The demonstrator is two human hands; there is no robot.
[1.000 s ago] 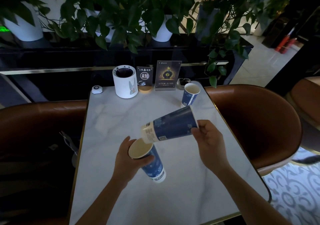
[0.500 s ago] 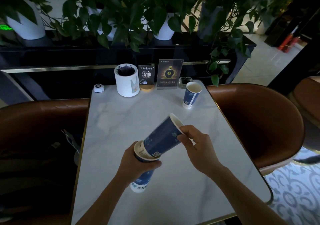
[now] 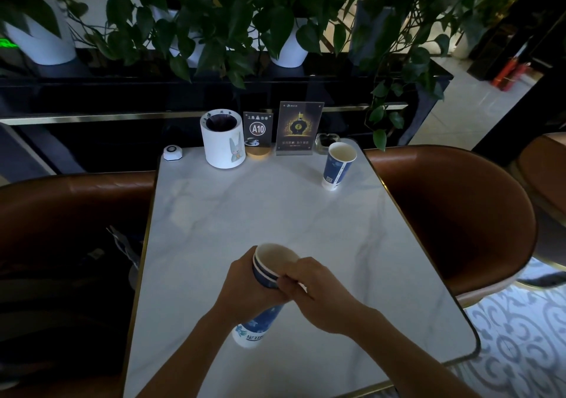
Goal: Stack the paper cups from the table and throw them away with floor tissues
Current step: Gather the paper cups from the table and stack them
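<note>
the left hand point(image 3: 245, 287) is wrapped in a closed grip round two nested paper cups point(image 3: 269, 272); the right hand point(image 3: 309, 287) is pinched on their rims, above the marble table point(image 3: 306, 223). thin, light, easily crushed walls are judged best held near the stiffer rim. a third cup point(image 3: 338, 165) is left upright at the far right.

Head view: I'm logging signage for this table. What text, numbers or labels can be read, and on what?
"A10": table number card, in a white circle; small characters above it are too small to read.
Poster stand: a line of text under the bottle picture, blurred.
Far cup: a QR-style square, unreadable.
Stacked cups: large printing near the base, partly hidden and unreadable.
White holder: rabbit drawing; rim marks illegible.
</note>
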